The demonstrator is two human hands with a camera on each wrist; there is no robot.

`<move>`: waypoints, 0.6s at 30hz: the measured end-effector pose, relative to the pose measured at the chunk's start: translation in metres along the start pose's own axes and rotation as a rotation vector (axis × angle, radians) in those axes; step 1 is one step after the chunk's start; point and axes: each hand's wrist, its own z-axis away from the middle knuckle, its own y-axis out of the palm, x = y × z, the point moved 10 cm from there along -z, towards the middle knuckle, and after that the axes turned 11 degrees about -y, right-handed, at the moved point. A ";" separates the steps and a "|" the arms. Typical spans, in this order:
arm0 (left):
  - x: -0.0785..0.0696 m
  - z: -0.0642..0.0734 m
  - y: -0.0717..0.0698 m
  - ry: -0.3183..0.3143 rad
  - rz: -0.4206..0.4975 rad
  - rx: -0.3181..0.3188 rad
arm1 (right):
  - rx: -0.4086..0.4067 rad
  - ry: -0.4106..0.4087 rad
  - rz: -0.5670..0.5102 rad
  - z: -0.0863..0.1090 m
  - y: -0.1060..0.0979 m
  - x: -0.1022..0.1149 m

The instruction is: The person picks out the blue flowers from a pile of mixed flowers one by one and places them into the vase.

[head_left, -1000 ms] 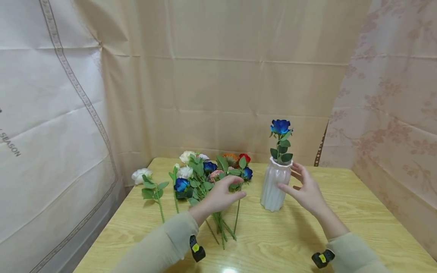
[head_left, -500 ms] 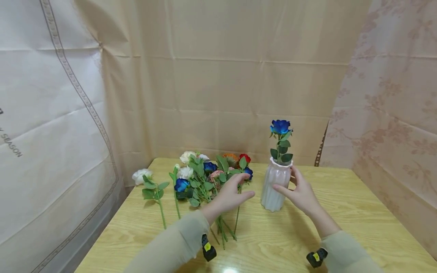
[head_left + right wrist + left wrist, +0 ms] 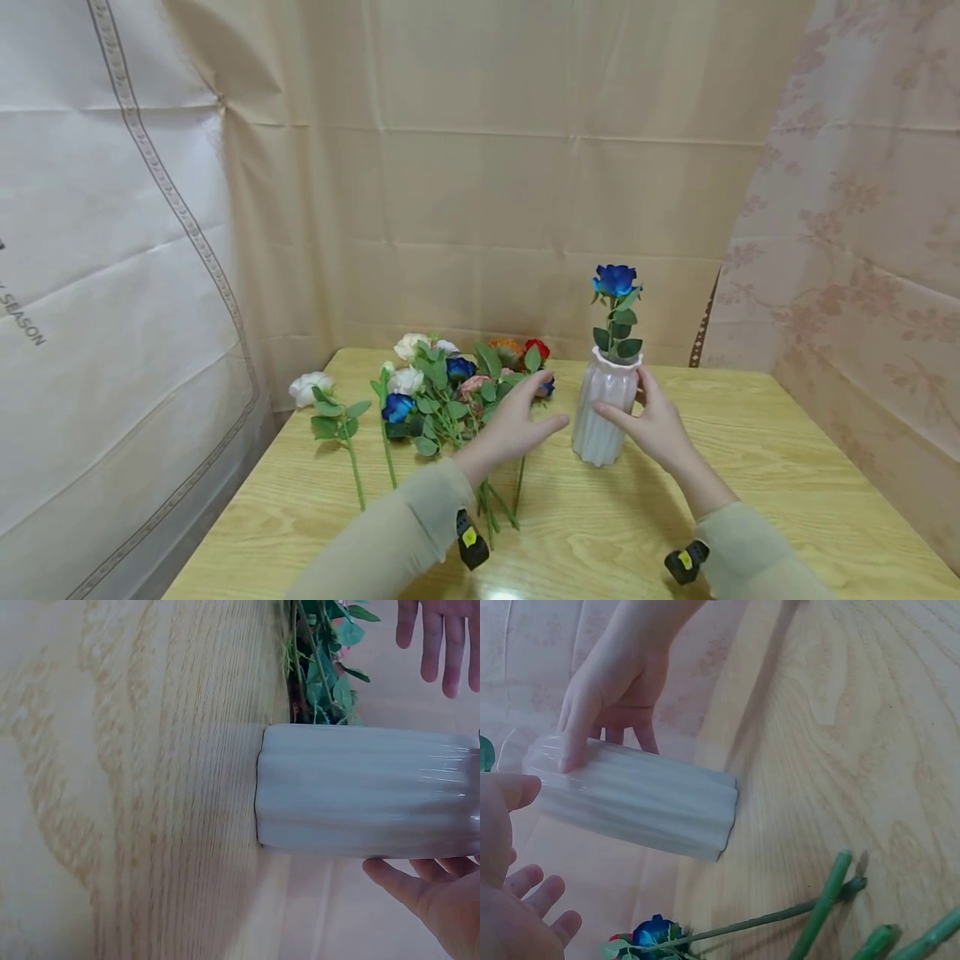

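Note:
A white fluted vase stands upright on the table with one blue rose rising from its mouth. My right hand holds the vase from the right, thumb across its front and fingers round the far side. To the left of the vase hovers my left hand, thumb and fingers spread, nothing between them. Behind and below it lies a pile of artificial flowers, partly covered by that hand. In the left wrist view, the right thumb lies on the vase near its neck.
A single white rose lies apart at the far left of the wooden table. Bare green stems from the pile point toward the front edge. Beige cloth hangs behind the table, with patterned cloth at the right.
My left hand has moved right, toward the vase, with its fingers spread. My right hand has shifted slightly left and closer round the vase. The flowers have stayed put.

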 end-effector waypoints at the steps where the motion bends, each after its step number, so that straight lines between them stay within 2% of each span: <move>1: -0.001 0.000 -0.001 0.000 0.001 -0.005 | 0.000 0.007 -0.001 0.000 0.000 -0.002; 8: -0.012 -0.002 -0.011 0.026 0.019 -0.017 | 0.003 0.044 0.007 -0.003 0.004 -0.043; 18: -0.022 0.002 -0.030 0.074 0.055 -0.026 | 0.011 0.041 0.007 -0.004 0.003 -0.047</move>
